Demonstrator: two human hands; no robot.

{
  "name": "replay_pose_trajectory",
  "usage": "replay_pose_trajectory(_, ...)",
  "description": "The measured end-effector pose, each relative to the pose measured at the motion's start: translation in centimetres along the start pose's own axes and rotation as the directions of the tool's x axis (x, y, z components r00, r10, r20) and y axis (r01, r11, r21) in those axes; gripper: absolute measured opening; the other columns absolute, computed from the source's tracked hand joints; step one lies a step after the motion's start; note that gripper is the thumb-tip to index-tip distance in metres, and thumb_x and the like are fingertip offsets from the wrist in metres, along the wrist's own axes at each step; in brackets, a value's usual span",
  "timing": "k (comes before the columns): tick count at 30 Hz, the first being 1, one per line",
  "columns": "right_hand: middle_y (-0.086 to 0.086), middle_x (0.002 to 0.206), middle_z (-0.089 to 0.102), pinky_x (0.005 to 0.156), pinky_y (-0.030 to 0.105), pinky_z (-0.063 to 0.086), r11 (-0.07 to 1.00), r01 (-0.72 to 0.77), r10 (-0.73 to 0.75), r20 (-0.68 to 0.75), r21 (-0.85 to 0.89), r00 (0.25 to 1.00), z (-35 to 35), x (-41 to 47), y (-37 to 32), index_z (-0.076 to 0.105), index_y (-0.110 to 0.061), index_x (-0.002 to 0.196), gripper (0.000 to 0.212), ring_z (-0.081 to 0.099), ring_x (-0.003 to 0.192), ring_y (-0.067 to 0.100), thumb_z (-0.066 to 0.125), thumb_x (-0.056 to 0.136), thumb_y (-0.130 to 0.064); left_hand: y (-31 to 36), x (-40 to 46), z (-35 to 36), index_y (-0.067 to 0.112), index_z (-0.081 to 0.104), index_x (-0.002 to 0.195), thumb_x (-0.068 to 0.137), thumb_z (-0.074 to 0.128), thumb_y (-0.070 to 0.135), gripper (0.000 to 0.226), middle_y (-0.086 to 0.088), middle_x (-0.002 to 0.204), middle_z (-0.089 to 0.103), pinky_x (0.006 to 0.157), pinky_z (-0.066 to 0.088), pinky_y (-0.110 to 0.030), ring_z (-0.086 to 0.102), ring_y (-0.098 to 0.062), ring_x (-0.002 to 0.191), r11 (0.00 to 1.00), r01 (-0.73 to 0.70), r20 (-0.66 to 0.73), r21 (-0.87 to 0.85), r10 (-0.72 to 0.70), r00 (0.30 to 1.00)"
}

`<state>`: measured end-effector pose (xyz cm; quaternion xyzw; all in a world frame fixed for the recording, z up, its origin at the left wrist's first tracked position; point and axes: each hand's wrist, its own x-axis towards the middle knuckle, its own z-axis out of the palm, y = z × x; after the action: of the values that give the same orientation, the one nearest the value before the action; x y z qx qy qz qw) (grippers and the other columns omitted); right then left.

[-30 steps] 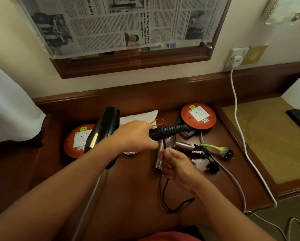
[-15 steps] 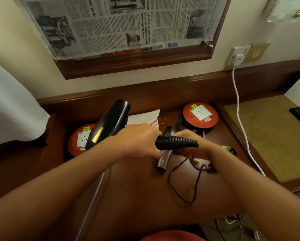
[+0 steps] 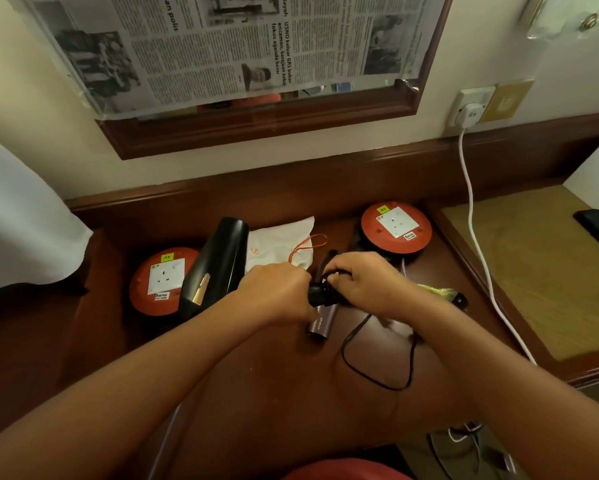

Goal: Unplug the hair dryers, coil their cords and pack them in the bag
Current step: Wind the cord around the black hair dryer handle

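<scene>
Head view: two hair dryers [image 3: 218, 265], two reels [image 3: 396, 230].

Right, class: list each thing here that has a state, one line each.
Black hair dryer: held off the desk by left hand.
Thin black cord: partly wound, rest loose; right hand grips it.
Mauve hair dryer: lying flat.
White wall plug: plugged in.
White drawstring bag: flat.

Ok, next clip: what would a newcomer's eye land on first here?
Probably the two hands meeting mid-desk: the left hand holds the black hair dryer by its handle while the right hand grips its black cord, which loops loose towards the desk's near edge. Two orange cable reels flank them, and a newspaper covers the mirror above.
</scene>
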<state>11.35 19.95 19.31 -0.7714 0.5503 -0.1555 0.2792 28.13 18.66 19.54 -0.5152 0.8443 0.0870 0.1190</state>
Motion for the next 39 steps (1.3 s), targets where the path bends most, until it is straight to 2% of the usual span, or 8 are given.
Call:
replay_pose_trajectory(8, -0.005, 0.108, 0.040, 0.076, 0.021, 0.044, 0.998, 0.061, -0.063, -0.181, -0.018, 0.981, 3.4, -2.7, 2.3, 0.058, -0.022, 0.119, 0.036, 0.045, 0.090, 0.010, 0.067, 0.084, -0.024, 0.6, 1.3, 0.4, 0.023, 0.056, 0.086, 0.080, 0.063, 0.042, 0.021, 0.004, 0.071, 0.053, 0.055, 0.036, -0.027, 0.055, -0.015, 0.067, 0.995, 0.019, 0.025, -0.094, -0.017, 1.000)
replay_pose_trajectory(12, 0.005, 0.121, 0.050, 0.083, 0.032, 0.050, 0.991, 0.046, -0.079, -0.275, -0.123, 0.958, 5.0, -3.4, 3.4, 0.057, -0.014, 0.125, 0.055, 0.051, 0.104, 0.019, 0.078, 0.076, -0.026, 1.2, 1.5, 0.6, 0.020, 0.057, 0.090, 0.079, 0.065, 0.044, 0.027, 0.003, 0.072, 0.051, 0.056, 0.037, -0.026, 0.054, -0.015, 0.067, 0.991, -0.001, 0.044, -0.130, 0.007, 0.999)
replay_pose_trajectory(19, 0.005, 0.105, 0.063, 0.067, 0.037, 0.053, 0.976, 0.121, -0.184, -0.391, -0.181, 0.902, 5.0, -3.9, 4.2, 0.063, -0.010, 0.113, 0.042, 0.058, 0.090, 0.024, 0.078, 0.075, -0.018, 1.0, 0.8, -0.6, 0.022, 0.044, 0.112, 0.082, 0.068, 0.047, 0.045, 0.002, 0.095, 0.057, 0.066, 0.048, -0.029, 0.057, -0.012, 0.080, 0.929, -0.047, 0.104, -0.367, 0.091, 0.990)
replay_pose_trajectory(23, 0.005, 0.106, 0.063, 0.072, 0.032, 0.052, 0.978, 0.130, -0.186, -0.396, -0.166, 0.899, 5.0, -4.2, 4.7, 0.062, -0.008, 0.118, 0.046, 0.059, 0.091, 0.021, 0.077, 0.077, -0.022, -0.6, -1.6, -2.4, 0.026, 0.045, 0.130, 0.087, 0.064, 0.044, 0.051, 0.006, 0.123, 0.055, 0.096, 0.043, -0.027, 0.053, -0.011, 0.112, 0.857, -0.121, -0.190, -0.501, 0.028, 0.981)
replay_pose_trajectory(26, 0.003, 0.106, 0.063, 0.076, 0.028, 0.049, 0.984, 0.106, -0.157, -0.427, -0.141, 0.891, 4.7, -4.4, 4.9, 0.063, -0.009, 0.116, 0.043, 0.057, 0.093, 0.017, 0.077, 0.077, -0.021, -3.1, -3.3, -2.0, 0.026, 0.050, 0.127, 0.088, 0.063, 0.036, 0.042, 0.008, 0.126, 0.053, 0.096, 0.032, -0.022, 0.045, -0.011, 0.119, 0.848, -0.092, -0.502, -0.522, -0.218, 0.837)
replay_pose_trajectory(29, 0.001, 0.104, 0.062, 0.077, 0.027, 0.048, 0.990, 0.084, -0.128, -0.453, -0.116, 0.882, 4.4, -4.6, 4.8, 0.064, -0.010, 0.114, 0.043, 0.056, 0.093, 0.016, 0.079, 0.074, -0.016, -5.8, -4.3, -0.3, 0.027, 0.047, 0.132, 0.088, 0.065, 0.032, 0.047, 0.005, 0.134, 0.046, 0.094, 0.035, -0.027, 0.042, -0.011, 0.123, 0.582, 0.037, -0.334, -0.812, -0.517, 0.788)
replay_pose_trajectory(34, 0.003, 0.103, 0.063, 0.078, 0.028, 0.048, 0.989, 0.087, -0.135, -0.457, -0.123, 0.879, 4.1, -4.1, 3.9, 0.065, -0.008, 0.113, 0.043, 0.057, 0.093, 0.017, 0.080, 0.073, -0.015, -7.6, -5.1, 1.9, 0.041, 0.039, 0.138, 0.085, 0.066, 0.042, 0.059, -0.001, 0.135, 0.051, 0.082, 0.053, -0.033, 0.062, -0.021, 0.110, -0.030, 0.049, 0.057, -0.998, -0.410, 0.910)
replay_pose_trajectory(39, 0.004, 0.105, 0.063, 0.080, 0.027, 0.045, 0.986, 0.092, -0.146, -0.439, -0.142, 0.886, 4.1, -3.6, 2.7, 0.064, -0.008, 0.114, 0.043, 0.057, 0.095, 0.019, 0.079, 0.074, -0.014, -8.3, -6.1, 1.8, 0.042, 0.045, 0.134, 0.079, 0.068, 0.038, 0.060, -0.002, 0.124, 0.062, 0.082, 0.055, -0.039, 0.068, -0.024, 0.102, -0.202, 0.047, 0.103, -0.978, -0.278, 0.955)
